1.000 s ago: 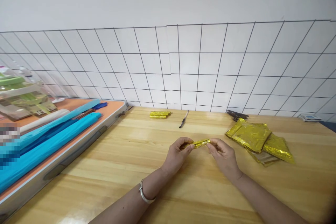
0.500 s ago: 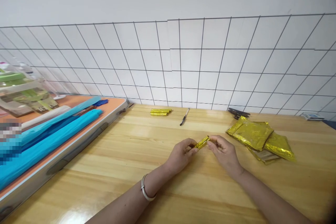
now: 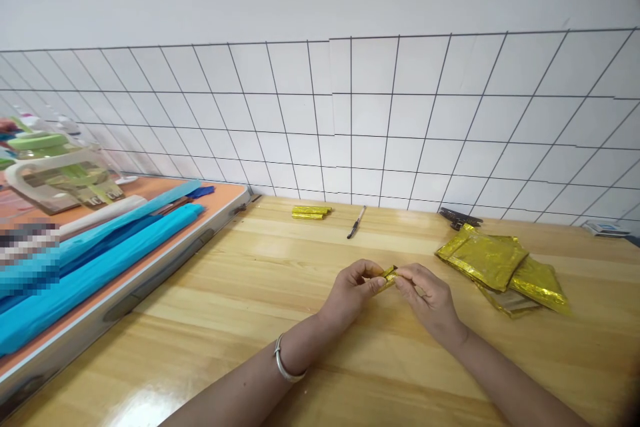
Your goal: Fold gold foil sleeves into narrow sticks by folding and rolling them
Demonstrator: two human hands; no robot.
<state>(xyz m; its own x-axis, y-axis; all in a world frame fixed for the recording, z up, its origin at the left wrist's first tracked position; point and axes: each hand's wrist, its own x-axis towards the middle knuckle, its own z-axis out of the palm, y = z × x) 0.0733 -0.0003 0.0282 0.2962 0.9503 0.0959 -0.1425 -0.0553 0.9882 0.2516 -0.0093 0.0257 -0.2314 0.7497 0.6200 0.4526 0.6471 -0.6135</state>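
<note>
Evidently the far left is the hardest part to read: a pixelated patch masks part of the blue rolls, whose near ends run out past the left edge. Behind them, on the orange table, stands a jug with a green lid, and the things at its left are cut off and blurred. To the right, on the wooden table, a few gold strips lie together at the far side, with a pen just beyond them.

Nearer, the left hand, a bracelet on its wrist, pinches one end of a gold strip between thumb and fingers. The right hand grips the other end in its fingertips, and the fingers hide much of the strip. Farther right lie gold packets, overlapping so that the lowest is mostly covered; behind them is a black object, too small to identify. A small box sits at the far right.

Compared with half a second ago, the hands are closer together, less of the strip shows, and more of the jug has come into view.
</note>
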